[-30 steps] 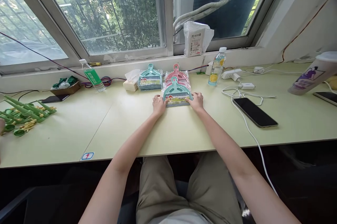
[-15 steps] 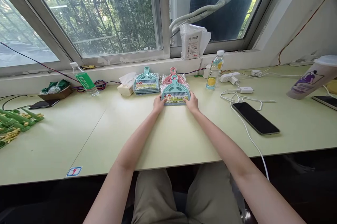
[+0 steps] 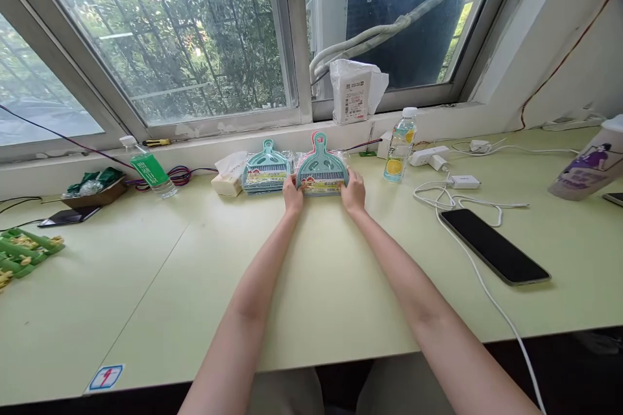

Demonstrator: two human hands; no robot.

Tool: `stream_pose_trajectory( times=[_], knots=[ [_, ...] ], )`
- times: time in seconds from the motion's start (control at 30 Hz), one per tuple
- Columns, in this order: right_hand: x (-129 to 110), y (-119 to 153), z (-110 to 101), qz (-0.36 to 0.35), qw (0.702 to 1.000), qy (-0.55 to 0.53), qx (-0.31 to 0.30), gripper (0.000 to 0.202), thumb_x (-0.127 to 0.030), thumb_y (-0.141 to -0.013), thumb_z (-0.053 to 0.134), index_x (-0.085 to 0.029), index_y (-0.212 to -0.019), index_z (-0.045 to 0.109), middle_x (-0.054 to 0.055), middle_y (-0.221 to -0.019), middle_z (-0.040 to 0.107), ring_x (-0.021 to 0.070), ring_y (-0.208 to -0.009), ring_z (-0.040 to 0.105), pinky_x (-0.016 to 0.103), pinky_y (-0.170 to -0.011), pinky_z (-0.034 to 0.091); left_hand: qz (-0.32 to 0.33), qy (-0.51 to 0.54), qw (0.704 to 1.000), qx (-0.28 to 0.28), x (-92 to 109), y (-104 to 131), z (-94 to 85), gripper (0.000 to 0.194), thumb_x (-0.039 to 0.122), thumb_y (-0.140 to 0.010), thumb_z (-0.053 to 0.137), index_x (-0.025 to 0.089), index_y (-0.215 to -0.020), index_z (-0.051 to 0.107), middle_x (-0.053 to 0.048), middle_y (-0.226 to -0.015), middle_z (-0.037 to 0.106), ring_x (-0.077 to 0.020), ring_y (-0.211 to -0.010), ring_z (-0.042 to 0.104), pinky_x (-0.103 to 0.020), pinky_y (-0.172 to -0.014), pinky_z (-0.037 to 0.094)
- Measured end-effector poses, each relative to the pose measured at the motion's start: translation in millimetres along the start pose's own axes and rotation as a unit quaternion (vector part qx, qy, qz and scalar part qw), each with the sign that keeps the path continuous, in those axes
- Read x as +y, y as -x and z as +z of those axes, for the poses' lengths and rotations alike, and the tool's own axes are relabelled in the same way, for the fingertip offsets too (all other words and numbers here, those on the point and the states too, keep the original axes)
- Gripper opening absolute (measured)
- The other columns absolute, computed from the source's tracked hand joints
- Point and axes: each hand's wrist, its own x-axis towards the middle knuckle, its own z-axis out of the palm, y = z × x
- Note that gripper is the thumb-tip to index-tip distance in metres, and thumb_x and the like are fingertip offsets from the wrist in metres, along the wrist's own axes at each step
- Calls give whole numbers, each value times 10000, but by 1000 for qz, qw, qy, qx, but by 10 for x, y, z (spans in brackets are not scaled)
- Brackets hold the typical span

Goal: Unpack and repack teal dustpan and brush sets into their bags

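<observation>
A teal dustpan-and-brush set (image 3: 321, 171) in clear wrap lies over a pink one, whose edge shows at its handle and left side. My left hand (image 3: 293, 195) grips the teal set's lower left corner, and my right hand (image 3: 353, 193) grips its lower right corner. Just left of it is a stack of wrapped teal sets (image 3: 267, 171), close beside my left hand.
Left of the stack are a tissue pack (image 3: 228, 175) and a green-labelled bottle (image 3: 150, 168). To the right stand a lemon-print bottle (image 3: 400, 145), chargers with white cables, a black phone (image 3: 495, 245) and a tilted cup (image 3: 591, 162). Green plastic pieces (image 3: 26, 249) lie far left.
The teal set in my hands has moved back onto the pink one, now covering most of it. The camera view has tilted and come closer to the table.
</observation>
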Motion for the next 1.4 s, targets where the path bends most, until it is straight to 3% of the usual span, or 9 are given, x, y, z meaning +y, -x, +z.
stream_pose_trajectory(
  times=[0.33, 0.7, 0.83, 0.97, 1.07, 1.13, 1.23, 1.33, 1.4],
  knots=[
    [123, -50, 129, 55, 994, -18, -95, 648, -275, -916, 469, -168, -1517, 252, 168, -1477, 453, 310, -1339, 467, 487, -1090, 398, -22, -187, 982, -26, 100, 48, 0, 421, 195, -871, 578, 200, -1284, 499, -126, -1397, 483, -323, -1320, 374, -490, -1072, 366],
    [97, -22, 76, 68, 991, -37, -106, 660, -287, -885, 477, -112, -1490, 283, 178, -1512, 409, 307, -1373, 429, 455, -1119, 369, -14, -150, 989, -6, 132, 117, -65, 467, 281, -906, 507, 197, -1359, 436, -138, -1355, 512, -308, -1279, 408, -471, -1061, 368],
    [89, 7, 86, 58, 994, -12, -91, 683, -315, -881, 485, -97, -1492, 271, 215, -1490, 422, 343, -1354, 439, 509, -1081, 394, -11, -140, 989, 49, 114, 116, -83, 406, 274, -921, 449, 199, -1320, 467, -130, -1454, 445, -283, -1389, 330, -489, -1153, 263],
    [85, 42, 89, 47, 996, -4, -73, 727, -332, -885, 486, -106, -1515, 203, 227, -1496, 402, 348, -1358, 426, 513, -1055, 414, -44, -144, 988, 21, 40, 60, -145, 417, 267, -946, 362, 195, -1343, 467, -104, -1522, 403, -267, -1474, 230, -554, -1211, 58],
    [33, 65, 25, 42, 997, 22, -66, 731, -335, -901, 481, -109, -1524, 172, 236, -1504, 383, 349, -1358, 420, 531, -1046, 413, -23, -164, 986, 14, -69, -19, -266, 459, 281, -969, 277, 201, -1389, 443, -85, -1538, 393, -239, -1498, 179, -556, -1214, 16],
    [-53, 94, -53, -13, 997, 67, -46, 690, -304, -917, 475, -113, -1520, 201, 230, -1545, 320, 353, -1408, 349, 582, -1098, 331, -4, -207, 978, 4, -154, -73, -356, 495, 227, -940, 316, 197, -1424, 412, -76, -1566, 346, -227, -1509, 139, -552, -1216, 6],
    [-252, 172, -147, -204, 970, 113, -64, 564, -202, -943, 433, -186, -1495, 317, 134, -1599, 262, 303, -1490, 202, 617, -1184, 113, -32, -275, 960, -32, -247, -120, -419, 641, 108, -835, 395, 175, -1472, 353, -82, -1592, 286, -251, -1503, 162, -567, -1212, 5],
    [-449, 275, -124, -407, 883, 91, -214, 532, -113, -943, 393, -284, -1447, 420, 32, -1547, 397, 208, -1469, 289, 500, -1225, 140, -17, -332, 943, -35, -269, -111, -382, 685, 109, -814, 407, 124, -1494, 320, -116, -1598, 259, -273, -1496, 182, -551, -1216, 25],
    [-514, 327, -55, -440, 843, 103, -292, 522, -91, -930, 401, -272, -1413, 478, 38, -1514, 449, 202, -1432, 367, 446, -1201, 249, -1, -351, 936, -33, -262, -89, -352, 668, 146, -834, 398, 108, -1497, 320, -127, -1597, 256, -284, -1493, 188, -548, -1216, 45]
  ],
)
